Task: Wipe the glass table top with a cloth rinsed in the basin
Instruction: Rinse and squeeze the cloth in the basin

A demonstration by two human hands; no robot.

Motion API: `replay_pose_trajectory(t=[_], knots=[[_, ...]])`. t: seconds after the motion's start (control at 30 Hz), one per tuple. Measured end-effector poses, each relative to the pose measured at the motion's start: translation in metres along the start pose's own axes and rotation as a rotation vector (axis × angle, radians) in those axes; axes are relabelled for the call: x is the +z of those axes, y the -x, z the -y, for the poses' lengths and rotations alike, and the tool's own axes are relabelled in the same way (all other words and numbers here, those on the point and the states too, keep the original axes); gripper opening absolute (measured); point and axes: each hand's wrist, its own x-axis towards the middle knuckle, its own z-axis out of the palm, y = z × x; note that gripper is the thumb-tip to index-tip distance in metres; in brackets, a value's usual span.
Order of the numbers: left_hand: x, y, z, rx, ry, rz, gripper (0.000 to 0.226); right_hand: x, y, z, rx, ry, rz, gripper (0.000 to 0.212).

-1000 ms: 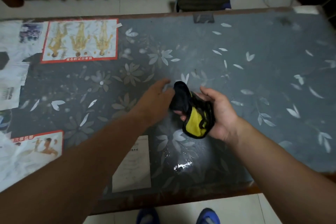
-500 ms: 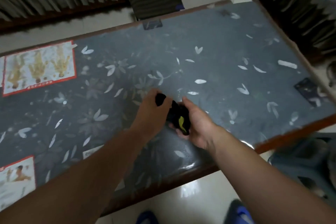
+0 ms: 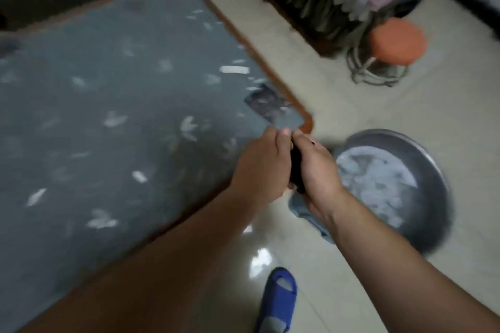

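The glass table top (image 3: 108, 105), grey with pale leaf patterns, fills the left of the head view. My left hand (image 3: 259, 167) and my right hand (image 3: 316, 167) are pressed together around a bunched black cloth (image 3: 296, 170), mostly hidden between them, just past the table's near right corner. A round metal basin (image 3: 433, 197) with foamy water stands on the floor to the right of my hands.
An orange stool (image 3: 395, 43) on a metal frame stands on the tiled floor at the right. A fringed sofa edge (image 3: 311, 0) runs along the back. My blue slipper (image 3: 278, 300) is below my hands. A grey cloth (image 3: 303, 211) lies beside the basin.
The view has swung right, from the table's middle to its right corner. My hands, still holding the cloth, have moved off the table towards the basin, which now shows.
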Motion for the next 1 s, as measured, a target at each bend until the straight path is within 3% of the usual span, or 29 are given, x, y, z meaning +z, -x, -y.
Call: replay_pose_trajectory(t=[0.17,0.33,0.6,0.8,1.0], knots=[[0.172,-0.029,-0.102,-0.134,0.065,0.274,0.041,-0.189,-0.033,0.005,0.079,0.038,-0.208,0.05],[0.289,-0.039,-0.115,-0.228,0.039,0.388,0.054,-0.284,-0.065,-0.03,0.165,0.133,-0.327,0.055],[0.36,-0.047,-0.079,-0.301,0.033,0.402,0.056,-0.321,-0.098,-0.075,0.26,0.089,-0.334,0.046],[0.369,-0.057,-0.061,-0.312,-0.032,0.398,0.055,-0.318,-0.118,-0.095,0.319,0.081,-0.299,0.039],[0.373,-0.06,-0.045,-0.284,-0.097,0.413,0.04,-0.313,-0.124,-0.112,0.363,0.024,-0.284,0.035]])
